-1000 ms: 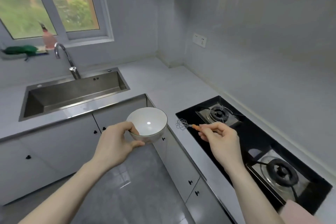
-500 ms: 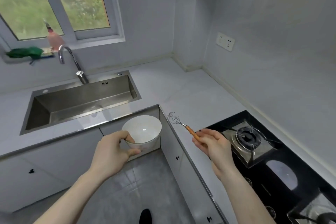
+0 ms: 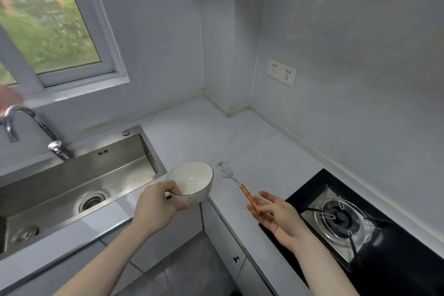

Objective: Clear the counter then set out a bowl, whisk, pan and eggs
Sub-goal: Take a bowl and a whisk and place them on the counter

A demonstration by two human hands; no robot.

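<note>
Bowl and whisk held over the worktop's inner corner, not yet set down.

The left hand (image 3: 157, 209) clamps the bowl (image 3: 191, 181) by its near rim, over the front edge beside the sink (image 3: 72, 182). The right hand (image 3: 276, 216) pinches the whisk (image 3: 236, 184) by its orange handle, other fingers spread; its long axis runs away-left, wires toward the bowl. Bare worktop (image 3: 240, 137) lies just ahead of both hands, the hob (image 3: 336, 218) to the right.

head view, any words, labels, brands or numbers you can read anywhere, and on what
No readable text anywhere.
Bowl: plain white, no print visible.
Whisk: no marking visible on its orange handle.
Wall socket: only pin holes.
Sink: dark overflow slots on the back wall, not lettering.
</note>
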